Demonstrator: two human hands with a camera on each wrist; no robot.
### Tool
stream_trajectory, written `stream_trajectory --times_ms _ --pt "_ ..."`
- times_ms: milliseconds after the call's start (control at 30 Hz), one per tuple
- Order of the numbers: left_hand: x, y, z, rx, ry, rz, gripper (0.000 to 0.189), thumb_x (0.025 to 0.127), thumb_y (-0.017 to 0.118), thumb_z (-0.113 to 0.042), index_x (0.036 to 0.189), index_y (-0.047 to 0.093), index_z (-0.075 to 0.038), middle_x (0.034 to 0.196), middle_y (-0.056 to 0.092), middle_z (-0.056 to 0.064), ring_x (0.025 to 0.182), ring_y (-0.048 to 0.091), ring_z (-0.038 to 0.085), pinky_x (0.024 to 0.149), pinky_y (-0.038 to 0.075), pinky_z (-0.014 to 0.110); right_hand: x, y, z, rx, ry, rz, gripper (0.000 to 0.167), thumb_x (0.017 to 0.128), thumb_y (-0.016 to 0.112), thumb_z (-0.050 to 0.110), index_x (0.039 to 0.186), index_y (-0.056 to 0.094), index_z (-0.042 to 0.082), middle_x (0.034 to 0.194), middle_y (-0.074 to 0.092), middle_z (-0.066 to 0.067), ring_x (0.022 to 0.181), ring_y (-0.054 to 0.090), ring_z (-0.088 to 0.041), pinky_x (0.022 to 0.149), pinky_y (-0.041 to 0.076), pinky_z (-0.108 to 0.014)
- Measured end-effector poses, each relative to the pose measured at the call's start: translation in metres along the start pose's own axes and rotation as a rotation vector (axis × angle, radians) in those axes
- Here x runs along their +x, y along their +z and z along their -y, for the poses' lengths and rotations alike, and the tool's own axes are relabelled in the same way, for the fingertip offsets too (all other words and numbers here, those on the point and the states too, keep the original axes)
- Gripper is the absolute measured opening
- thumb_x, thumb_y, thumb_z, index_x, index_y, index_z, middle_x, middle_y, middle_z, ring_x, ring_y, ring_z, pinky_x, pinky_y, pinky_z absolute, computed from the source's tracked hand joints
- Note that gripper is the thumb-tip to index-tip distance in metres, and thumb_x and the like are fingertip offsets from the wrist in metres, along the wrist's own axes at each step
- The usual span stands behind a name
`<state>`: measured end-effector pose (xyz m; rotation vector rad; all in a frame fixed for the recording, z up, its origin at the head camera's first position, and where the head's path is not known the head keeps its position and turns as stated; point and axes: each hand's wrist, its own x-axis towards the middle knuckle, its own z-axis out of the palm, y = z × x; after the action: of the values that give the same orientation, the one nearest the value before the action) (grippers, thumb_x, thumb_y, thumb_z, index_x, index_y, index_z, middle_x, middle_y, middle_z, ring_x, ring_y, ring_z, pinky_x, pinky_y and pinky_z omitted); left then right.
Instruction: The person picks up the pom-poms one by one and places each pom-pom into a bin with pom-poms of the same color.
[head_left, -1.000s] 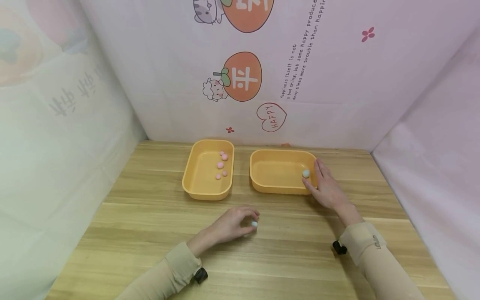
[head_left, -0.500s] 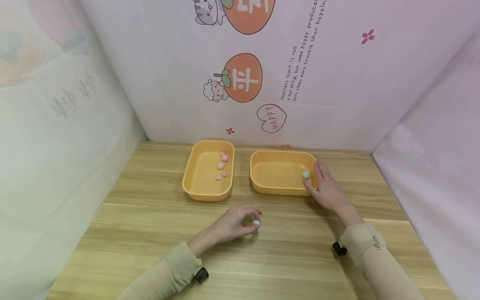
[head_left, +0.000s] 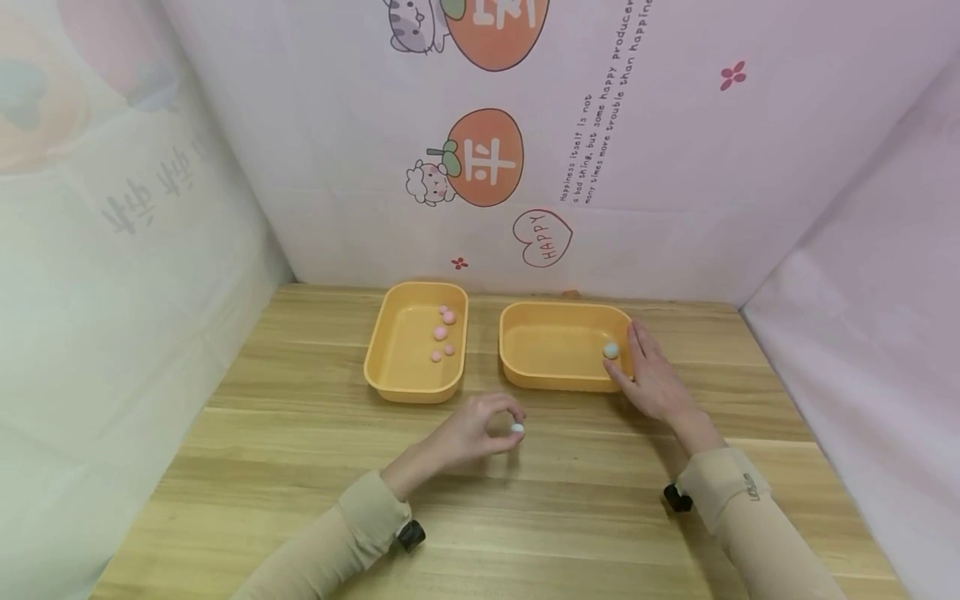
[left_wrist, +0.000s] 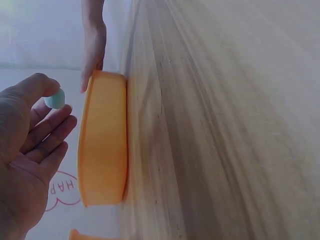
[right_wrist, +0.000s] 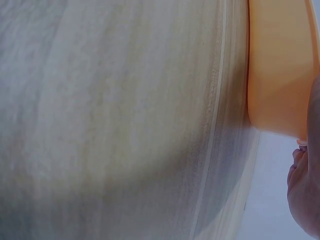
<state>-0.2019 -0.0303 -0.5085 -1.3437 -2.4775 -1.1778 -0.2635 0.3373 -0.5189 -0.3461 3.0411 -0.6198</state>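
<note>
Between thumb and fingertips, my left hand (head_left: 472,429) pinches a small pale blue-green ball (head_left: 517,428), held above the table in front of the right-hand tray. The left wrist view shows the ball (left_wrist: 55,99) at the thumb tip, with the other fingers loosely extended. At the right end of a yellow tray (head_left: 562,383) rests my right hand (head_left: 658,385), its fingers fairly straight along the end and its thumb over the near rim. One larger pale blue-green ball (head_left: 611,351) lies inside that tray, near the thumb. The right wrist view shows only part of the hand (right_wrist: 304,192) beside the tray wall.
Left of that tray stands a second yellow tray (head_left: 412,392), with several pink balls (head_left: 440,333) along its right side. Both trays sit near the back of the wooden table (head_left: 570,500). Printed cloth walls (head_left: 652,242) rise behind and at both sides.
My left hand has moved slightly forward and right with the pinched ball, closer to the right-hand tray. My right hand stays at the tray's end.
</note>
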Motion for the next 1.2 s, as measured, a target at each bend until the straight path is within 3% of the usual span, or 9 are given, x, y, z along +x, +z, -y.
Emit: stream_trajectory --times_ms 267,533,767,933,1100,1200 --pt "0.015 0.001 -0.001 -0.031 -0.016 -0.034 0.014 0.098 0.081 -0.006 0.108 0.074 -0.001 0.113 0.08 0.011 0.112 0.078 0.026 0.103 0.065 0.037 0.001 -0.001 0.001 0.0 -0.006 -0.003 0.097 0.116 0.037 0.059 0.172 -0.008 -0.006 0.183 -0.009 -0.029 0.17 0.002 -0.054 0.138 0.013 -0.069" --pt "0.033 0.004 0.001 -0.058 -0.056 -0.07 0.011 0.099 0.081 -0.008 0.107 0.074 -0.005 0.115 0.08 0.01 0.116 0.076 0.025 0.108 0.062 0.035 0.002 -0.003 0.001 -0.01 -0.001 0.006 0.098 0.116 0.036 0.061 0.172 -0.008 -0.005 0.183 -0.008 -0.03 0.17 0.002 -0.054 0.138 0.013 -0.069" --pt "0.052 0.002 0.009 -0.1 -0.071 -0.116 0.012 0.097 0.081 -0.003 0.106 0.074 0.0 0.114 0.08 0.017 0.116 0.076 0.032 0.106 0.064 0.049 0.004 0.001 0.001 -0.022 0.006 0.014 0.098 0.115 0.036 0.062 0.172 -0.008 -0.005 0.183 -0.007 -0.03 0.17 0.002 -0.053 0.138 0.013 -0.069" --pt "0.066 0.0 0.018 -0.102 -0.138 -0.135 0.011 0.099 0.079 -0.007 0.108 0.075 -0.001 0.116 0.08 0.016 0.118 0.076 0.031 0.107 0.063 0.05 0.004 0.002 0.001 -0.015 0.001 -0.002 0.098 0.115 0.037 0.061 0.173 -0.007 -0.005 0.183 -0.005 -0.031 0.17 0.003 -0.054 0.137 0.014 -0.07" --pt "0.08 0.003 0.025 -0.129 -0.205 -0.135 0.011 0.102 0.076 -0.01 0.109 0.075 -0.002 0.117 0.078 0.017 0.12 0.074 0.039 0.109 0.059 0.057 0.002 0.002 0.0 -0.014 0.003 -0.004 0.097 0.116 0.036 0.061 0.173 -0.008 -0.004 0.183 -0.007 -0.03 0.17 0.003 -0.054 0.137 0.014 -0.07" --pt "0.085 0.004 0.026 -0.104 -0.255 -0.123 0.012 0.103 0.075 -0.013 0.11 0.076 -0.003 0.119 0.078 0.015 0.123 0.073 0.036 0.113 0.058 0.054 0.0 0.002 0.0 -0.021 0.006 -0.003 0.097 0.116 0.035 0.061 0.173 -0.009 -0.004 0.183 -0.008 -0.029 0.17 0.003 -0.055 0.137 0.014 -0.07"
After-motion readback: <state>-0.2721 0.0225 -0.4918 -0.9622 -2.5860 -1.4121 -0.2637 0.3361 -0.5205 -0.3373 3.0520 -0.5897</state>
